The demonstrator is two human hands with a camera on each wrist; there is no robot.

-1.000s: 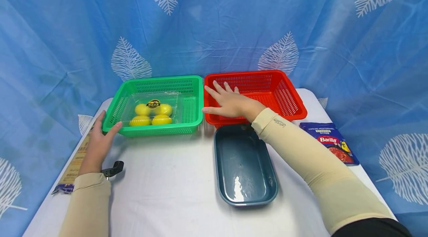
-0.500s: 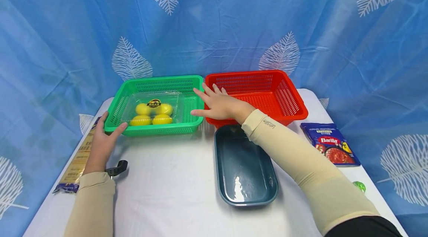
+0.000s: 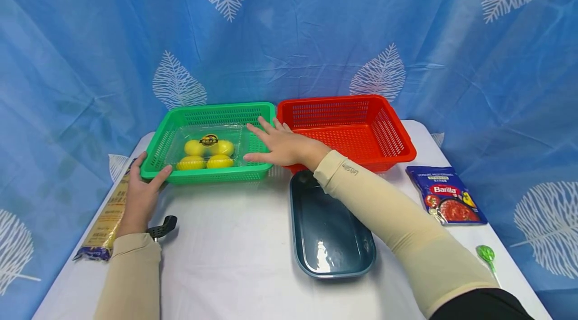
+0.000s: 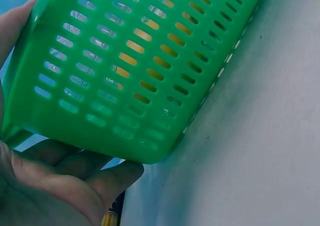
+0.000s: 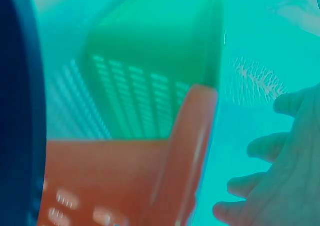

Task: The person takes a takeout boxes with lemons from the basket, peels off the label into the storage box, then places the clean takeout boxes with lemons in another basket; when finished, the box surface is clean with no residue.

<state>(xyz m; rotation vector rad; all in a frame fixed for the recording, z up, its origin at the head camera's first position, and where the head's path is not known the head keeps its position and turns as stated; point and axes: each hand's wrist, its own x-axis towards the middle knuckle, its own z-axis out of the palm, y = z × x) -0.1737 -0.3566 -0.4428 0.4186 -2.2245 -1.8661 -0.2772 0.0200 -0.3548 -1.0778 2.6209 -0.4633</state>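
Note:
In the head view my left hand (image 3: 142,194) holds the near left corner of the green plastic basket (image 3: 226,175), thumb at its front rim. In the left wrist view the fingers curl against the basket's outer end wall. Inside the basket lies a clear clamshell box (image 3: 239,144) with several yellow round fruits (image 3: 191,162), perhaps lemons. My right hand (image 3: 289,147) has its fingers spread over the green basket's right end and the near left rim of the red basket (image 3: 393,132). It grips nothing; whether it touches a rim I cannot tell.
A dark blue-grey dish (image 3: 331,232) stands below the red basket. At right lie a blue Barilla pouch (image 3: 447,197) and a green lollipop (image 3: 486,254). A long yellowish packet (image 3: 106,224) lies along the left edge. A blue leaf-print curtain (image 3: 289,24) hangs behind.
My right hand has moved left, from over the red basket toward the green one. The lollipop has come out from behind my right arm. My left hand stays at the green basket's corner.

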